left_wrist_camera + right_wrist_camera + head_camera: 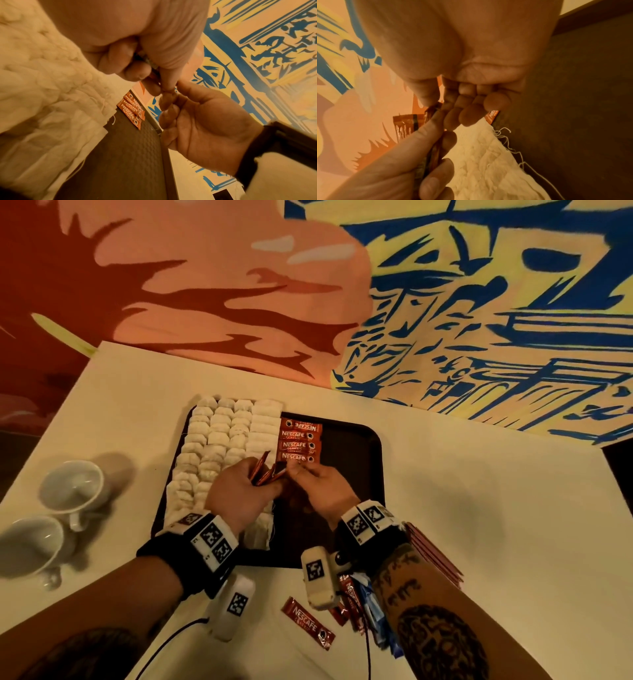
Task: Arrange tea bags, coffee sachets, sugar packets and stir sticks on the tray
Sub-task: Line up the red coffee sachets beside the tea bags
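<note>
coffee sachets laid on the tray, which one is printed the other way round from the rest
The farthest sachet in the row on the tray: its Nescafe lettering reads upside down in the head view, while the three nearer sachets read upright.

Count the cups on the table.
2, both left of the tray: one cup lies tipped on its side, the other cup nearer, at the frame's left edge. None seem hidden.

The white desk carries a dark tray, two white cups at its left, and one loose coffee sachet at the near edge.
</note>
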Tool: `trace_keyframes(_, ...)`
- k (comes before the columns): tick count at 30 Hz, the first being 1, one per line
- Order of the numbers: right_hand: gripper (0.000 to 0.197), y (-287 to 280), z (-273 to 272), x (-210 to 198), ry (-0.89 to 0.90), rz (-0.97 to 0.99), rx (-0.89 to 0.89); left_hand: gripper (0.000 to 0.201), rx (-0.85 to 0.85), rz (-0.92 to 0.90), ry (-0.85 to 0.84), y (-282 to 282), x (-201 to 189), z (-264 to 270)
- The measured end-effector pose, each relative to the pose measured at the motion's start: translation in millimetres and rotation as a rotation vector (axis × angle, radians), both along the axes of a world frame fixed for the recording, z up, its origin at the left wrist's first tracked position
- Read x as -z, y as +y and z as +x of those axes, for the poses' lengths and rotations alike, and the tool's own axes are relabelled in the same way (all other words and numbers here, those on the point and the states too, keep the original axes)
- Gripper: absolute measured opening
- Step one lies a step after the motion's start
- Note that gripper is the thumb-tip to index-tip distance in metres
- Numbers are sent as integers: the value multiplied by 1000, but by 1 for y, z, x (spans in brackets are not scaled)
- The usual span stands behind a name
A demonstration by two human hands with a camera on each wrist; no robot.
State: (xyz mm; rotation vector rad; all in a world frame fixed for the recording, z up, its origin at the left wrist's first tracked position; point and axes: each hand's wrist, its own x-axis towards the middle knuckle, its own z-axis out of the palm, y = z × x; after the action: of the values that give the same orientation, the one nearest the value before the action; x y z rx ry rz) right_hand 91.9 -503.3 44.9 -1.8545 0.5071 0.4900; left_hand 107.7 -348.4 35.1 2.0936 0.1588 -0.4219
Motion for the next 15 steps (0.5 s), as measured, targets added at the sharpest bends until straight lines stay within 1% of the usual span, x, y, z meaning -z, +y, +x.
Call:
trace_keyframes(2, 27, -1, -7, -5, 17, 73, 56, 26, 35, 7, -20, 0, -6, -5)
trace_keyframes(4, 19, -4, -10, -10, 45, 89, 51, 28, 80, -12, -26, 1, -9, -10)
trace_keyframes(8, 16, -14, -11, -18, 55, 29, 3, 33, 148, -65, -41, 0, -9, -17)
trace_keyframes(11, 15, -23, -13, -21, -8, 12, 62, 24, 62, -107, -70, -2, -12, -18)
trace_keyframes(13, 15, -29, -16, -23, -73, 25, 91, 15, -11, -202, -38, -2, -11, -19)
trace_keyframes(15, 16, -32, -21, -25, -132, 35, 80, 12, -57, -286, -8, -1, -10, -19)
